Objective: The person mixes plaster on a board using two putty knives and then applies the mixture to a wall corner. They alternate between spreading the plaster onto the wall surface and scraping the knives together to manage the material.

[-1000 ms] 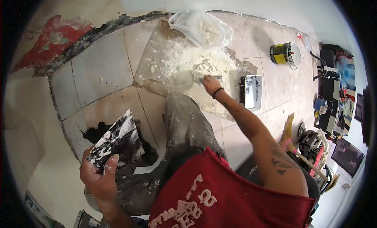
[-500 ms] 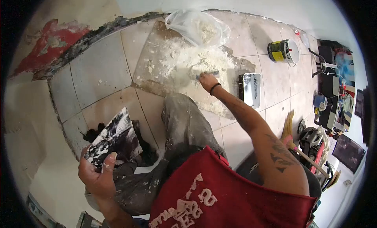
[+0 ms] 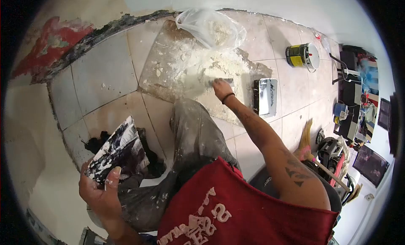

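My left hand (image 3: 101,196) is closed around the lower edge of a dark flat plate (image 3: 120,152), smeared with white plaster and tilted up at the lower left. White residue marks the thumb. Over a heap of pale powder (image 3: 221,65), my right hand (image 3: 222,89) grips a small scraper (image 3: 228,81). Its blade shows only in part, low against the powder; the fingers hide its handle. The powder lies spread across a brown, dusty sheet (image 3: 154,72) on the floor. At the sheet's right edge stands a rectangular white tray (image 3: 268,97) with dark smears inside.
Behind the powder is a clear plastic bag (image 3: 198,27) with powder in it. A black and yellow bucket (image 3: 297,55) stands on the tiles farther right. A broom (image 3: 306,139) and a red and black machine (image 3: 331,154) are at right. A chipped wall edge runs along the back left.
The whole view has shifted slightly left. My right hand stays over the powder with the scraper, almost in the same spot. My left hand still holds the plate.
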